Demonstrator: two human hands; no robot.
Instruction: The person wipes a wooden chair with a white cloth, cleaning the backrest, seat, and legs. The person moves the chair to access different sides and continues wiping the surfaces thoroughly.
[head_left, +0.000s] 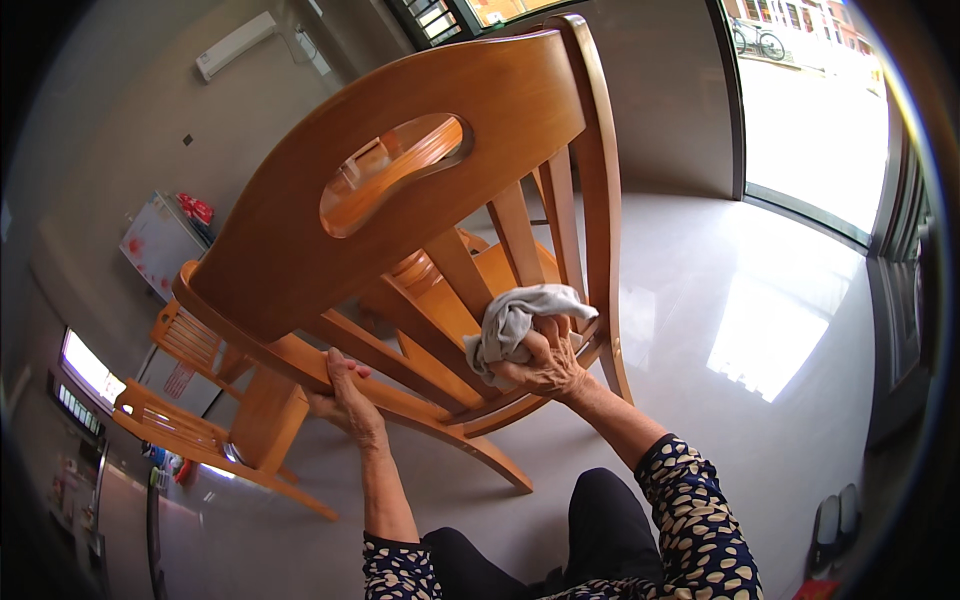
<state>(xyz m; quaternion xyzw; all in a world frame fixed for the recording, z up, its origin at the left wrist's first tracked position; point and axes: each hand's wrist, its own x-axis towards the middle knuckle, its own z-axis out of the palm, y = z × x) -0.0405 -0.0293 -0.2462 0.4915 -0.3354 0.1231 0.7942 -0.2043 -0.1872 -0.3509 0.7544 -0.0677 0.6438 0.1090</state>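
Observation:
A wooden chair (517, 97) with a slatted back and an oval handle cut-out stands close before me, its back towards me. My left hand (351, 401) grips the left upright of the chair back, thumb on top. Bunched in my right hand (551, 360) is a light grey cloth (517, 322), held against the lower part of the back slats near the bottom rail. The fingers of that hand are partly hidden by the cloth. Part of the seat shows between the slats.
More wooden chairs (255, 427) stand at the left. Behind them is a white cabinet or appliance (161, 244) with a red item on top. An open doorway (810, 127) lies at the upper right, and slippers (832, 525) rest on the shiny floor at the lower right.

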